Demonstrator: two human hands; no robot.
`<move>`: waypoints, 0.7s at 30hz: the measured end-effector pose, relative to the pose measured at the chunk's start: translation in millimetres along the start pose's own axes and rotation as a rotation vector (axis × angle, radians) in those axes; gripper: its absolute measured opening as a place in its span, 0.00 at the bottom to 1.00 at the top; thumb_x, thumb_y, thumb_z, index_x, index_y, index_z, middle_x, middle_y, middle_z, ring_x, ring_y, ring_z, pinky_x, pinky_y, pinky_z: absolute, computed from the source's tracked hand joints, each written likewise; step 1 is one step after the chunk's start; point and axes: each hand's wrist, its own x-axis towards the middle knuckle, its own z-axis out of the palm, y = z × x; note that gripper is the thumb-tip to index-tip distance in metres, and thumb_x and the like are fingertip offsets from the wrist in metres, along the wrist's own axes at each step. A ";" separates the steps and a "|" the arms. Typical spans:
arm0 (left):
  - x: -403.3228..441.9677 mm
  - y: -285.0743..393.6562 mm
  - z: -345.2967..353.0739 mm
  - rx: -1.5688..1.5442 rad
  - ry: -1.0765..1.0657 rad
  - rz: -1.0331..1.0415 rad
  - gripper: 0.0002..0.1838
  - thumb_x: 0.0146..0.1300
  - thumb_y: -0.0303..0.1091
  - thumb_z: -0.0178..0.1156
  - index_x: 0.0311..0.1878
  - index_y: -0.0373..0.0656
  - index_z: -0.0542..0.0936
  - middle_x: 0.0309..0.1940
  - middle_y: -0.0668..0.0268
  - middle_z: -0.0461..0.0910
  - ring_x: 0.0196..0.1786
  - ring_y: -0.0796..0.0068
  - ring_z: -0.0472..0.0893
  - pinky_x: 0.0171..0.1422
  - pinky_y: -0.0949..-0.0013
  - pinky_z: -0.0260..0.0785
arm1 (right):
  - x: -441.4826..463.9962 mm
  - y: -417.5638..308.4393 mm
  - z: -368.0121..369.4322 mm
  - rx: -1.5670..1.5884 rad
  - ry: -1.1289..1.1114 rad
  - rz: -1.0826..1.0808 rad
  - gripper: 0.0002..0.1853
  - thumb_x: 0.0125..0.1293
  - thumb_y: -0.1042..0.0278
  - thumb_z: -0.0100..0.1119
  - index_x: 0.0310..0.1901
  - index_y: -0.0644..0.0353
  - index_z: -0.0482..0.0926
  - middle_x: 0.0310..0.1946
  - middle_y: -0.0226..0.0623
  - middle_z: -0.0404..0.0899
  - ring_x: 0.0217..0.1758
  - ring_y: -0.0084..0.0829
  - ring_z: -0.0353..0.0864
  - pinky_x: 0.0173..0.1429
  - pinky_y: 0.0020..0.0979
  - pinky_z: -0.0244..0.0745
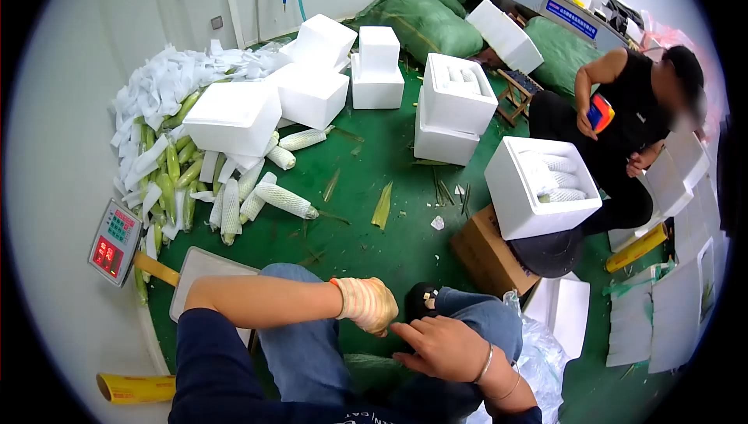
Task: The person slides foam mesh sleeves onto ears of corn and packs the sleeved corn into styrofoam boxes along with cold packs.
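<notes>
My left hand (368,306) wears a striped, yellowish glove and bends downward, fingers curled in. Whether anything is inside its grip is hidden. Bare and with a bangle at the wrist, my right hand (439,347) is just to the right. Its index finger reaches the gloved fingertips, while thumb and finger are apart; I see nothing held in it. Both hands are above my knees. Left of them is the metal platform (200,264) of a scale, whose display (114,243) is lit red. Corn cobs in white foam nets (286,200) lie on the floor ahead.
Unwrapped corn (173,178) and white net sleeves (167,85) are heaped along the left wall. White foam boxes (234,116) stand around; one filled box (510,190) sits at right near a cardboard carton (487,252). A co-worker (623,124) sits at right holding a colourful object (599,114).
</notes>
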 end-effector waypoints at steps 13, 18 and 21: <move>-14.7 9.9 29.4 -0.051 0.159 -0.004 0.20 0.56 0.52 0.57 0.41 0.44 0.81 0.32 0.59 0.81 0.42 0.57 0.79 0.46 0.59 0.71 | 3.7 -1.3 11.6 0.007 0.069 -0.019 0.17 0.58 0.57 0.60 0.41 0.60 0.70 0.25 0.38 0.76 0.30 0.40 0.79 0.34 0.38 0.74; -20.5 16.7 27.6 -0.039 0.116 -0.047 0.22 0.56 0.53 0.57 0.43 0.44 0.80 0.33 0.59 0.81 0.43 0.57 0.79 0.46 0.58 0.71 | 4.8 -3.7 11.5 0.004 0.072 -0.004 0.16 0.58 0.57 0.59 0.40 0.60 0.71 0.25 0.38 0.76 0.30 0.40 0.79 0.34 0.38 0.74; -23.2 21.6 29.6 -0.012 0.147 -0.022 0.20 0.58 0.50 0.53 0.43 0.45 0.81 0.35 0.62 0.82 0.42 0.59 0.81 0.45 0.58 0.72 | 3.9 -3.1 12.4 -0.013 0.070 -0.006 0.16 0.58 0.57 0.59 0.40 0.59 0.71 0.25 0.38 0.77 0.30 0.40 0.79 0.34 0.37 0.74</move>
